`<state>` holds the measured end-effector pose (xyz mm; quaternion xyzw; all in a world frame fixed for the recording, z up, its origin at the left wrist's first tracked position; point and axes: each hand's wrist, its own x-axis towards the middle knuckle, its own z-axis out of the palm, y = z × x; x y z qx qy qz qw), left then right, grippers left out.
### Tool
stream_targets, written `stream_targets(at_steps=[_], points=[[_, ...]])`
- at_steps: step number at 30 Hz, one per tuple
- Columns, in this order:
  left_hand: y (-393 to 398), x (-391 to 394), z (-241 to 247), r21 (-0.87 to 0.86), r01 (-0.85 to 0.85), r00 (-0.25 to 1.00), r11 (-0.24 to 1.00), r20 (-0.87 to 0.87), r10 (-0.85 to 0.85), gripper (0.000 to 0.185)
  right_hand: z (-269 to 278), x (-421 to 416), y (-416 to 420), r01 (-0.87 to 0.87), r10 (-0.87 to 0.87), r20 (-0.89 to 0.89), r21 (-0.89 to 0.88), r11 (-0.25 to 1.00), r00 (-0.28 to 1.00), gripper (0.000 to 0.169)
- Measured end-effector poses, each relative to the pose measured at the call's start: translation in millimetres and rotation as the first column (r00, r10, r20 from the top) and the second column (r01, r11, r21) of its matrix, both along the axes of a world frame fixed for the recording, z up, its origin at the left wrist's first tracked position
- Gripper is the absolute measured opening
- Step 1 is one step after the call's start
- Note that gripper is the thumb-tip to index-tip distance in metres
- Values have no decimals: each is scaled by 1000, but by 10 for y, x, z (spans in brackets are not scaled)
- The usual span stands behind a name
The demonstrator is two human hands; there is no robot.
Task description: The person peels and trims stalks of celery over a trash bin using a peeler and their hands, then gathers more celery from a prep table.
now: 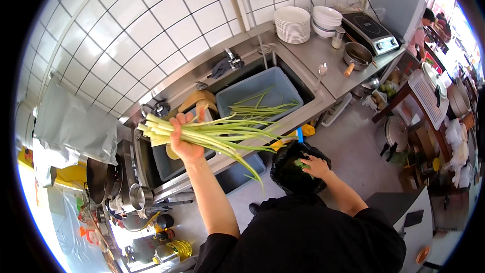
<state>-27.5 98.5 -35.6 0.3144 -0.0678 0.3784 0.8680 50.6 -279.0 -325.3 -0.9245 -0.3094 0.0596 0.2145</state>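
My left hand (185, 136) is closed around a bunch of long, thin celery stalks (216, 131), held above the near edge of the sink. Their pale cut ends stick out to the left, and the thin green ends fan out to the right. Low at the right, my right hand (316, 167) reaches over a bin lined with a black plastic bag (278, 174). Green leaves (302, 163) show at its fingertips; whether the fingers grip them is unclear. More green stalks (261, 112) lie in a grey-blue plastic tub (235, 94) in the right sink basin.
A faucet (233, 60) stands behind the basins. Stacked plates (291, 24), bowls (326, 19), a saucepan (357, 56) and an induction cooker (369, 30) occupy the steel counter. Another grey-blue tub (242, 172) sits below the sink. Oil bottles (174, 252) stand lower left. A person (420, 34) is far right.
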Motion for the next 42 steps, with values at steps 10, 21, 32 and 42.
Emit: stream_targets(at_steps=[10, 21, 32, 42], points=[[-609, 168, -136, -36, 264, 962, 964, 87, -260, 18, 2644, -16, 1285, -380, 284, 252, 632, 675, 925, 14], [-803, 172, -150, -22, 297, 951, 955, 92, -294, 19, 2876, -74, 1674, -356, 373, 117, 644, 677, 920, 25], [-515, 353, -279, -207, 210, 978, 955, 29, -209, 24, 2890, 304, 1425, -314, 475, -272, 471, 824, 837, 18], [297, 850, -977, -562, -37, 987, 826, -149, -58, 8, 2610, 672, 497, 134, 53, -420, 403, 905, 906, 16]])
